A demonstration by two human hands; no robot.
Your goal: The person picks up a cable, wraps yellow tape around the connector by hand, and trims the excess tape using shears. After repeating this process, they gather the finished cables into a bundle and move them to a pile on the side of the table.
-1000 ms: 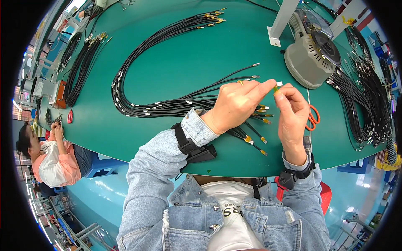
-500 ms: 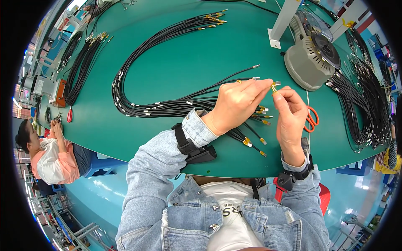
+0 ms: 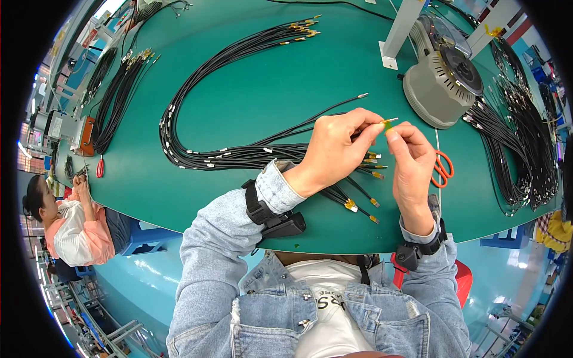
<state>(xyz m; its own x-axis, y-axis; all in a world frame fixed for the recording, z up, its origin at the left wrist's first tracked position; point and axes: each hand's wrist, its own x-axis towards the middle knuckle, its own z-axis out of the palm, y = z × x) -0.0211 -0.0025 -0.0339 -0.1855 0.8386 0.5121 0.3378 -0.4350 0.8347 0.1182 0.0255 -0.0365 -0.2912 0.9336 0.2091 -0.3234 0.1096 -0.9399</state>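
Observation:
A curved bundle of black cables [image 3: 197,71] with small white labels lies on the green table, its ends wrapped in yellow tape. My left hand [image 3: 337,149] is closed in a pinch on the end of one black cable, whose metal tip [image 3: 391,120] sticks out past the fingertips. Beside that tip my right hand [image 3: 413,161] pinches a small piece of translucent yellow tape [image 3: 388,125], which spans the gap between my hands. Most of the held cable is hidden behind my left hand.
Orange-handled scissors [image 3: 443,169] lie just right of my right hand. A grey round machine [image 3: 441,89] stands beyond, next to a white post [image 3: 401,36]. More cable bundles [image 3: 513,137] lie at the right and left [image 3: 113,104]. A co-worker [image 3: 77,221] sits at far left.
My left hand has turned, its thumb now showing along the cable end. The yellow tape has shifted and now shows as a translucent piece between the hands. My right hand keeps its pinch.

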